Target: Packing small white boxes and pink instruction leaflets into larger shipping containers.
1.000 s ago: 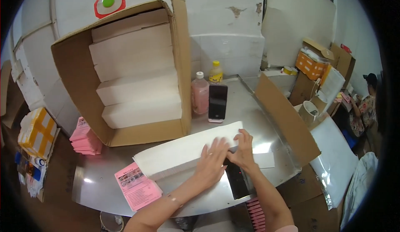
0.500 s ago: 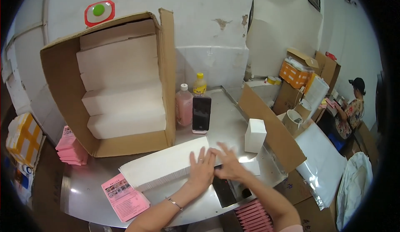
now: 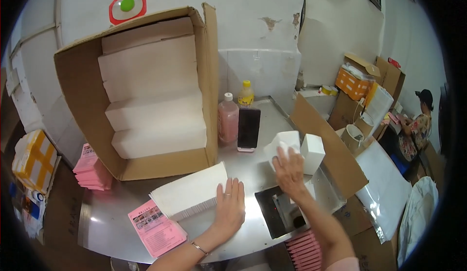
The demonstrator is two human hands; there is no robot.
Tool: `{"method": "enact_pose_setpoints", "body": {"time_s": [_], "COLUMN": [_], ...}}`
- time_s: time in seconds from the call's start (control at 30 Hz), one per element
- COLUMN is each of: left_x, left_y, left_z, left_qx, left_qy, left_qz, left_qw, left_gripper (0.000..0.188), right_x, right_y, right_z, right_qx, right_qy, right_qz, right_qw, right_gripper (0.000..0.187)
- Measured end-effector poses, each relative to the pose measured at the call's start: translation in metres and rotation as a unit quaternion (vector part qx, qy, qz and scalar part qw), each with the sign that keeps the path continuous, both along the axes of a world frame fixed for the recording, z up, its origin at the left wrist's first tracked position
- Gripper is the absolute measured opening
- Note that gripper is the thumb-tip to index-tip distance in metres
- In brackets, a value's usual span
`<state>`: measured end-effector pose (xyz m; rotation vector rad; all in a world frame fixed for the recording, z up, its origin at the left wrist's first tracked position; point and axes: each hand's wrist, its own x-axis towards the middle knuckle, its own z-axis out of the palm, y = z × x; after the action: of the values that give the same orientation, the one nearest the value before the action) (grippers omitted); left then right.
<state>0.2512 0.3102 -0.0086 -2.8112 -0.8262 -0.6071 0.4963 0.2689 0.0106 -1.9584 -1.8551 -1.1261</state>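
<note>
A long row of white folded paper sheets (image 3: 189, 190), standing on edge, lies across the metal table. My left hand (image 3: 230, 207) presses against the row's right end with its fingers stretched out. Farther right, my right hand (image 3: 290, 173) grips a small bundle of white paper (image 3: 283, 142), its fingers partly hidden behind it. That bundle is beside an upright white paper block (image 3: 313, 154). Below my right hand, a black device with a dark opening (image 3: 278, 211) is set at the table's front edge. A stack of pink printed sheets (image 3: 156, 228) lies left of my left hand.
An open cardboard box (image 3: 210, 91) filled with white stacks stands at the back left. Near it are a pink bottle (image 3: 227, 120), a yellow-capped bottle (image 3: 246, 95) and a phone (image 3: 248, 130) on a stand. A cardboard flap (image 3: 328, 147) borders the right side; a person (image 3: 418, 125) sits beyond.
My right hand has moved away from my left, up and right, carrying a white paper bundle to the upright block. The row is shorter at its right end. The view has shifted slightly.
</note>
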Motion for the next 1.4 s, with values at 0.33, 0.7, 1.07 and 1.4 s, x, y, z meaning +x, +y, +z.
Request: {"method": "enact_pose_setpoints", "body": {"time_s": [0.33,0.7,1.07,1.4], "left_x": [-0.027,-0.091,-0.037,-0.022], "left_y": [0.010,0.071,0.077,0.071], "left_z": [0.012,0.027,0.060,0.060], "left_qx": [-0.063,-0.408,-0.395,-0.350], "left_qy": [-0.126,-0.303,0.008,0.181], "left_qz": [0.006,0.262,0.293,0.202], "left_qw": [0.990,0.820,0.871,0.897], "left_gripper": [0.081,0.093,0.131,0.118], "right_x": [-0.098,-0.111,-0.114,-0.061], "right_y": [0.036,0.033,0.026,-0.020], "right_z": [-0.047,-0.023,-0.045,0.008], "right_qx": [-0.145,-0.167,0.052,-0.089], "right_qy": [0.724,0.468,0.408,0.042], "right_qz": [0.276,0.233,0.137,-0.021], "right_qw": [0.615,0.836,0.901,0.995], "right_gripper": [0.094,0.094,0.063,0.064]}}
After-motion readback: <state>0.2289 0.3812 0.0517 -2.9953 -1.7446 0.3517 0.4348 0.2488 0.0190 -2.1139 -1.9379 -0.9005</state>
